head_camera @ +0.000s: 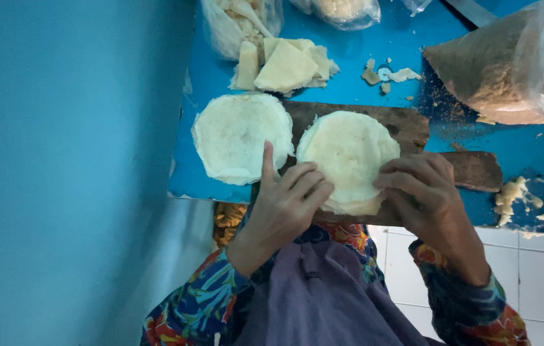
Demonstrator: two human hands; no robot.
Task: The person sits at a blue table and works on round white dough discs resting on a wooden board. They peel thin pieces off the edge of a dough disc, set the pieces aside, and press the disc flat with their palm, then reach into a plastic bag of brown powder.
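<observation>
Head view. The left hand (284, 202) and right hand (422, 192) both press on a round, pale dough disc (349, 154), fingers spread flat on its near edges — neither hand is clenched, and neither lifts it. The disc lies on a dark, worn wooden board (406, 125) set on a blue tabletop (349, 70). A second pale dough disc (240, 136) lies just beside it, under the raised left forefinger. Beyond — cut yellowish dough wedges (284, 64) and a clear plastic bag of brown crumbs (509, 70).
</observation>
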